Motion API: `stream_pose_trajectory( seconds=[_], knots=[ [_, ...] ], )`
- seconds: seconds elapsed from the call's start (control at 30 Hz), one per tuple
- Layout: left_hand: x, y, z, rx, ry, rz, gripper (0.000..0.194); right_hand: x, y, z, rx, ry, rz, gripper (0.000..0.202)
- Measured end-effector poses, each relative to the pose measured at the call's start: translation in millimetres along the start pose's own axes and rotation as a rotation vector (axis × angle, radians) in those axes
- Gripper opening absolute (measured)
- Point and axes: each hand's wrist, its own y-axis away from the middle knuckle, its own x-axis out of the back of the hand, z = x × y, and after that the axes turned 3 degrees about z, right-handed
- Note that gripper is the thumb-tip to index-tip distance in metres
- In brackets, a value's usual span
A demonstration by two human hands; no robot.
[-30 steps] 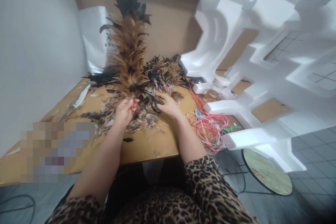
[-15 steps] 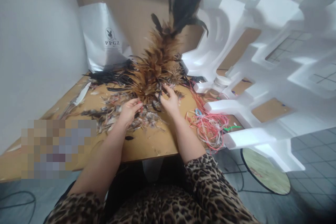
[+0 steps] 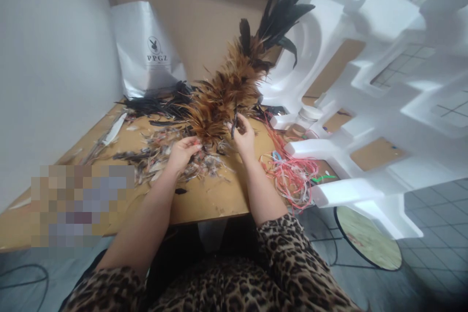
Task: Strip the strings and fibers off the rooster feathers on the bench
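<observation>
A long bundle of brown feathers (image 3: 226,92) with black-green plumes (image 3: 283,17) at its top leans up to the right over the table. My left hand (image 3: 183,153) pinches the bundle's lower end, where a bit of red shows at the fingertips. Right of the bundle's lower part, my right hand (image 3: 243,139) has its fingers closed on a thin dark feather (image 3: 234,124). Loose mottled feathers (image 3: 161,156) lie under and around my left hand.
Black feathers (image 3: 157,107) lie before a silver bag (image 3: 135,53) at the back left. Pink and white strings (image 3: 296,175), a lidded jar (image 3: 309,117) and large white foam pieces (image 3: 395,97) are on the right. A white feather (image 3: 115,129) lies left on the table (image 3: 212,200).
The feather bundle has tipped further right, its dark tip moving right. My right hand has shifted slightly right with the thin dark feather. My left hand has barely moved.
</observation>
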Motion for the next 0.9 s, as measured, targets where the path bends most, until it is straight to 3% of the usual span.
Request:
stream_pose_trajectory(
  seconds=[0.33, 0.67, 0.9],
  knots=[
    [1.9, 0.1, -0.6, 0.020, -0.044, 0.012, 0.039, 8.0, -5.1, -9.2, -0.098, -0.134, 0.068, 0.064],
    [0.6, 1.8, 0.4, 0.009, -0.068, 0.008, 0.040, 16.7, -7.5, -21.3, -0.103, -0.083, 0.103, 0.060],
    [1.8, 0.0, 6.5, 0.039, 0.061, 0.033, 0.034, 14.5, -9.0, -12.6, -0.093, -0.069, 0.044, 0.061]
  ],
)
